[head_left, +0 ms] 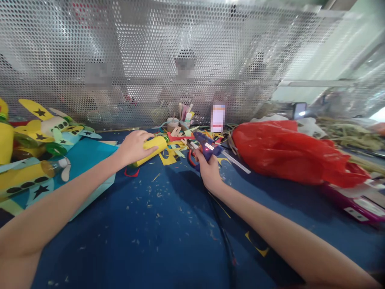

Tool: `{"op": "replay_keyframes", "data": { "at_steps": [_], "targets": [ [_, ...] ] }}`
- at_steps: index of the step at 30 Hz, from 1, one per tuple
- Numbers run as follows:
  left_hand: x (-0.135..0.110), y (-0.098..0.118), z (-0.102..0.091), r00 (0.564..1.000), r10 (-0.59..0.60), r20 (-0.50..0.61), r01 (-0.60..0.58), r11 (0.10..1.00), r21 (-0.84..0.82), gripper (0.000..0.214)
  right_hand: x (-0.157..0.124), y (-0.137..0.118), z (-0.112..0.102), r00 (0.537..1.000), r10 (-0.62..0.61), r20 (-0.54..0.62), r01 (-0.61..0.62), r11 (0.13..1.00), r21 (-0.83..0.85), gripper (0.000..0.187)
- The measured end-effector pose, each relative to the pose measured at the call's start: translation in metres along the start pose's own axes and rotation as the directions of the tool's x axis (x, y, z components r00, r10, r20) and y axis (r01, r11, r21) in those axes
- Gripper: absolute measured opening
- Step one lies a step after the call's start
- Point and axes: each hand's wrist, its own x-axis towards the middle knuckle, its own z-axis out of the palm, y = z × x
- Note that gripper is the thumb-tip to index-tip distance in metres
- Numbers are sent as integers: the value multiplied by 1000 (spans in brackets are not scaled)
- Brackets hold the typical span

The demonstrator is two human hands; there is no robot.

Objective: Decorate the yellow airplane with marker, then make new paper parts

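Perforated metal screening backs the scrap-littered blue counter, where the left grip clasps a yellow paper-wrapped roll, possibly a bottle, and the right grip clenches a blue glue gun just beside it; its nozzle, if hot, could burn nearby fingers.

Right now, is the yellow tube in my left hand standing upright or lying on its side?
On its side. The yellow tube lies lengthwise on the blue table, the left hand wrapped over it.
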Motion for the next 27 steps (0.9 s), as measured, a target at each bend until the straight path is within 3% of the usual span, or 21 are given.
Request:
{"op": "replay_keyframes", "data": {
  "at_steps": [3, 7, 11, 15, 18, 20, 23, 27],
  "targets": [
    [-28, -16, -2, 993, -115, 24, 116, 993, -30, 61, -4, -4, 2, 997, -3, 79, 2, 1000, 16, 31],
    [-56, -29, 3, 977, -175, 120, 188, 977, -101, 80, -14, -12, 8, 974, 54, 218, -67, 996, 54, 35],
    [-69, -32, 11, 957, -236, 168, 268, 940, -212, 72, -26, -21, 10, 940, 36, 339, -47, 999, 24, 37],
    [-72, -35, 19, 937, -345, 59, 345, 879, -329, 71, -33, -25, 9, 917, -15, 398, 20, 1000, -8, 36],
    [-69, -38, 21, 867, -494, -58, 424, 794, -435, 76, -35, -26, 8, 916, -40, 399, 52, 998, -21, 34],
    [-67, -37, 19, 828, -544, -141, 416, 762, -497, 78, -35, -25, 8, 917, -56, 395, 68, 998, -17, 33],
    [-64, -31, 15, 859, -476, -189, 328, 796, -509, 79, -35, -24, 7, 916, -72, 395, 82, 997, -7, 32],
    [-63, -21, 15, 932, -361, 17, 334, 842, -424, 74, -35, -20, 8, 915, -63, 398, 73, 997, -10, 33]
  ]
}}
